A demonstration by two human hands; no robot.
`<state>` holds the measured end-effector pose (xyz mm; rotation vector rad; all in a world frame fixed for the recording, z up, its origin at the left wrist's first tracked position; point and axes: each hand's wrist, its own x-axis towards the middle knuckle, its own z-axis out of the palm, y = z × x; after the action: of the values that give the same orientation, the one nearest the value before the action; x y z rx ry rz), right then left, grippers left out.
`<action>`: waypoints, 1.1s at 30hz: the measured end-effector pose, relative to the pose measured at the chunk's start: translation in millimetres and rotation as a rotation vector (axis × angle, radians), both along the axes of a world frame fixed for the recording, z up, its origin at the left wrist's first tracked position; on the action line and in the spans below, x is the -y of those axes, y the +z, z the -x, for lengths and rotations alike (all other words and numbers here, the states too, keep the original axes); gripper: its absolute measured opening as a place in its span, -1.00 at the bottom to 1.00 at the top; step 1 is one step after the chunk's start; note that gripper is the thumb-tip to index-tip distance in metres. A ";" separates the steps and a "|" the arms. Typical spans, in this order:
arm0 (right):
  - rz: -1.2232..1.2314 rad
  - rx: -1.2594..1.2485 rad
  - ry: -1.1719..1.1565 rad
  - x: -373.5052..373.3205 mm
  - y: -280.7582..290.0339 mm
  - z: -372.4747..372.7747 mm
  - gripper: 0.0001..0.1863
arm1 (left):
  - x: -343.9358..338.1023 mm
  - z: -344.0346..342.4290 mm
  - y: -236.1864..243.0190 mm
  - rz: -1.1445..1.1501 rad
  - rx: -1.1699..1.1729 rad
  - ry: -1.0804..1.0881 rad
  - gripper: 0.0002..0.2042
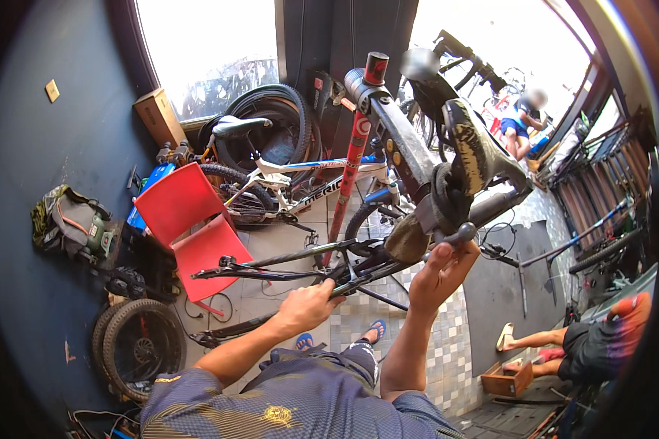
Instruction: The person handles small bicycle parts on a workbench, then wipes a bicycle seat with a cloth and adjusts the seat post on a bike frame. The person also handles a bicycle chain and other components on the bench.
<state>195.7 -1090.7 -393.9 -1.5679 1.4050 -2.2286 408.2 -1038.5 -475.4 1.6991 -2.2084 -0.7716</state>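
The left hand [305, 307] has its fingers curled round a thin tube of a black bike frame [381, 272], which is raised above the tiled floor [447, 329] at the repair stand [348, 183]. The right hand [441, 278] closes its thumb and fingers round a dark handle [461, 233] with a rounded end, just beside the stand's clamp. Whether the clamp grips the frame cannot be told

Behind the frame, toward the floor's window edge, a white and blue bicycle [271, 178] stands near some tyres [300, 117]. A red chair [205, 256] is left of the stand, and two wheels [143, 344] lean near the floor's left edge, by the blue wall [22, 293]. On the floor's right side lies a dark mat [501, 293]; beyond its near corner, a seated person [608, 336] has a foot near a wooden box [509, 380]
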 end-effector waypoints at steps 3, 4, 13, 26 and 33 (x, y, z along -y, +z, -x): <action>-0.081 0.071 0.002 -5.6 12.9 -11.2 -0.54 | -1.0 -0.7 -1.8 -0.008 0.006 0.013 -0.59; -0.082 0.015 -0.052 -4.1 17.7 -14.5 -0.53 | -1.9 -0.7 -2.4 0.008 0.000 0.012 -0.59; -0.004 0.014 -0.378 29.4 21.9 -18.6 -0.50 | -5.1 -7.0 -1.8 0.025 -0.059 -0.031 -0.59; 0.155 -0.117 -0.349 37.8 7.0 -3.8 -0.70 | -3.2 -17.0 -5.6 0.061 -0.052 -0.091 -0.72; 0.193 -0.218 -0.263 34.9 15.2 3.3 -0.68 | 0.8 -16.8 -3.2 0.029 0.006 -0.092 -0.70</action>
<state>192.3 -1125.5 -378.8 -1.8319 1.5754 -2.4700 425.0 -1039.3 -478.6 1.5985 -2.3038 -0.7536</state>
